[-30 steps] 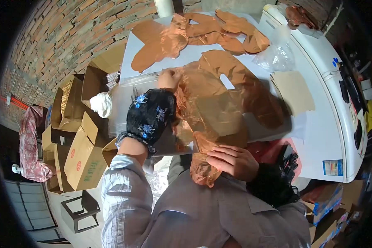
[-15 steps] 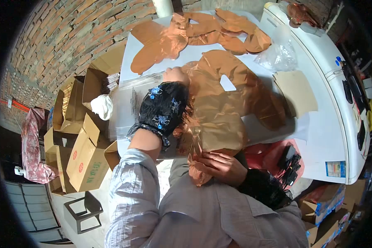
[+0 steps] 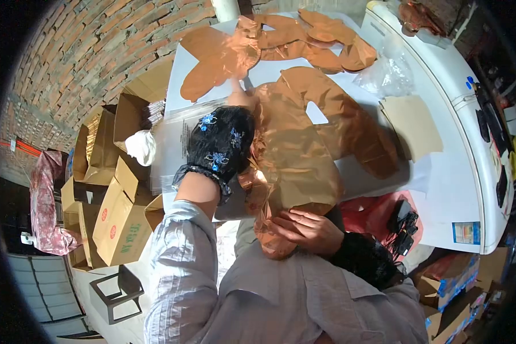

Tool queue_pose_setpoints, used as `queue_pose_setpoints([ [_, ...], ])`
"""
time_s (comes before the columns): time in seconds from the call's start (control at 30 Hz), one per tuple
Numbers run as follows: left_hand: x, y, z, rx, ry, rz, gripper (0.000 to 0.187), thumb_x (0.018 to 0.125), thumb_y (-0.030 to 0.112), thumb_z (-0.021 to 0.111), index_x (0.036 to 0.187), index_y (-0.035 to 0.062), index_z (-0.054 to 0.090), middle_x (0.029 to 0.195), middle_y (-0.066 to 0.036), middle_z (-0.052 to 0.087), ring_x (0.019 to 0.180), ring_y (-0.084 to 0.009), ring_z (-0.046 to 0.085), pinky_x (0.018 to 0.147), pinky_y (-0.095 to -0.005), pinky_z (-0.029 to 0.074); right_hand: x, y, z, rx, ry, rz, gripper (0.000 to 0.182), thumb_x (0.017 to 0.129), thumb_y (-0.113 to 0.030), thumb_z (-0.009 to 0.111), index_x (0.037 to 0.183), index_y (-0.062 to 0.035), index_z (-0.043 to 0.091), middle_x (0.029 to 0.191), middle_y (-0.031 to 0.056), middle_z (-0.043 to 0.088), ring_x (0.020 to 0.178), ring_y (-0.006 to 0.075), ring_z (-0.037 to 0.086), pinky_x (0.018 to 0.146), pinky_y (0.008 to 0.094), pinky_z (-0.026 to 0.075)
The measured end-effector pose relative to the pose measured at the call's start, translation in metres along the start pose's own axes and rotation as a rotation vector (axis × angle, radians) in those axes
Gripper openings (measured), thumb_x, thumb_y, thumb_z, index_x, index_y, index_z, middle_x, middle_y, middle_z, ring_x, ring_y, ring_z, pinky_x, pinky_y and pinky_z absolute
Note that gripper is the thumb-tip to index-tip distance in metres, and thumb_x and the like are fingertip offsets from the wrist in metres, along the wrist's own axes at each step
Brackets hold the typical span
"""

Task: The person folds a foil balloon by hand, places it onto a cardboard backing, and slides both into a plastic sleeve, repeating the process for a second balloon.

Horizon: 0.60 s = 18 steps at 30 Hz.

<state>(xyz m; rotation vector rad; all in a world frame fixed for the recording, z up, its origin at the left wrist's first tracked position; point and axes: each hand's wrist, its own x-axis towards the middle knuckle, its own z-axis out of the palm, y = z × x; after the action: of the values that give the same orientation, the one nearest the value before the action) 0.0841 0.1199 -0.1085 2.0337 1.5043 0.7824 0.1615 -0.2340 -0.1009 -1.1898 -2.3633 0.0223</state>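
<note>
A flat copper-coloured foil balloon (image 3: 307,163) with a small white opening lies across the near part of the white table (image 3: 180,66). Its lower end hangs over the table's front edge, towards my lap. There my right hand (image 3: 311,230) is closed over the crumpled foil, thumb side hidden. Beyond the balloon's left edge reaches my left hand (image 3: 241,96), one finger pointing away from me; it is smeared, and the other fingers do not show clearly. More flat copper foil balloons (image 3: 221,63) lie along the far side of the table.
Clear plastic sleeves (image 3: 175,135) lie at the table's left. Brown card sheets (image 3: 411,127) and a clear plastic bag (image 3: 387,71) are at the right, beside a white appliance (image 3: 441,86). Open cartons (image 3: 122,215) and a dark stool (image 3: 116,293) stand left on the floor.
My left hand has moved slightly away from me and to the left, off the balloon's upper left edge. My right hand stays at the balloon's lower end, where the foil has shifted a little.
</note>
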Motion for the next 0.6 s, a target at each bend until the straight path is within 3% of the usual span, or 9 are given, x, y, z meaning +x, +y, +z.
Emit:
queue_pose_setpoints([
  [0.07, 0.012, -0.012, 0.013, -0.035, 0.035, -0.003, 0.071, 0.072, 0.029, 0.079, 0.127, 0.001, 0.045, 0.095, -0.017, 0.069, 0.087, -0.0313, 0.069, 0.078, -0.0423, 0.053, 0.0, 0.002, 0.0, -0.024, -0.009, -0.005, 0.045, 0.089, -0.017, 0.053, 0.134, -0.0126, 0.054, 0.128, 0.0051, 0.062, 0.115, 0.0192, 0.061, 0.104, 0.0343, 0.046],
  [0.1, 0.028, -0.031, 0.021, 0.013, -0.001, 0.033, 0.061, 0.074, 0.026, 0.078, 0.12, -0.0007, 0.049, 0.094, -0.015, 0.069, 0.081, -0.0248, 0.068, 0.075, -0.0389, 0.054, -0.001, 0.001, 0.0, -0.023, -0.011, 0.002, 0.045, 0.089, -0.017, 0.053, 0.134, -0.0128, 0.054, 0.127, 0.0051, 0.062, 0.115, 0.0192, 0.061, 0.104, 0.0344, 0.046],
  [0.2, 0.033, -0.039, 0.008, -0.078, -0.071, -0.019, 0.045, 0.079, 0.016, 0.075, 0.113, -0.0006, 0.051, 0.09, -0.011, 0.066, 0.078, -0.0177, 0.066, 0.071, -0.0332, 0.053, 0.0, 0.0, -0.003, -0.017, -0.009, 0.014, 0.043, 0.09, -0.017, 0.053, 0.133, -0.013, 0.055, 0.124, 0.0053, 0.063, 0.114, 0.0198, 0.062, 0.104, 0.0347, 0.046],
  [0.33, 0.021, -0.048, -0.02, -0.552, -0.018, 0.175, 0.026, 0.086, 0.002, 0.068, 0.103, 0.0017, 0.049, 0.083, -0.005, 0.061, 0.075, -0.0135, 0.061, 0.068, -0.0285, 0.051, 0.008, 0.0, -0.001, 0.029, 0.036, 0.022, 0.042, 0.089, -0.016, 0.053, 0.131, -0.0111, 0.057, 0.123, 0.0071, 0.064, 0.115, 0.0214, 0.062, 0.103, 0.0358, 0.047],
  [0.37, 0.019, -0.046, -0.028, -0.486, -0.007, 0.15, 0.023, 0.088, 0.001, 0.066, 0.101, 0.0033, 0.048, 0.086, -0.004, 0.059, 0.077, -0.0125, 0.058, 0.071, -0.0277, 0.05, 0.011, 0.0, -0.001, 0.051, 0.043, 0.029, 0.042, 0.089, -0.016, 0.053, 0.13, -0.0104, 0.058, 0.123, 0.0079, 0.064, 0.115, 0.0219, 0.062, 0.103, 0.0362, 0.048],
  [0.47, 0.019, -0.022, -0.045, -0.807, -0.038, 0.154, 0.02, 0.089, -0.002, 0.062, 0.103, 0.0041, 0.049, 0.09, -0.004, 0.057, 0.08, -0.0122, 0.056, 0.073, -0.0271, 0.049, 0.022, 0.003, -0.008, 0.031, 0.065, 0.001, 0.042, 0.088, -0.013, 0.053, 0.129, -0.0068, 0.059, 0.126, 0.011, 0.063, 0.117, 0.0234, 0.061, 0.103, 0.0371, 0.048],
  [0.6, 0.038, 0.015, -0.049, -0.832, -0.065, 0.192, 0.022, 0.091, -0.002, 0.058, 0.112, 0.0024, 0.05, 0.092, -0.003, 0.056, 0.077, -0.0105, 0.054, 0.07, -0.0243, 0.047, 0.026, 0.008, -0.014, 0.054, 0.098, 0.053, 0.043, 0.087, -0.01, 0.053, 0.128, -0.0029, 0.058, 0.13, 0.0158, 0.059, 0.121, 0.0281, 0.058, 0.105, 0.0389, 0.046],
])
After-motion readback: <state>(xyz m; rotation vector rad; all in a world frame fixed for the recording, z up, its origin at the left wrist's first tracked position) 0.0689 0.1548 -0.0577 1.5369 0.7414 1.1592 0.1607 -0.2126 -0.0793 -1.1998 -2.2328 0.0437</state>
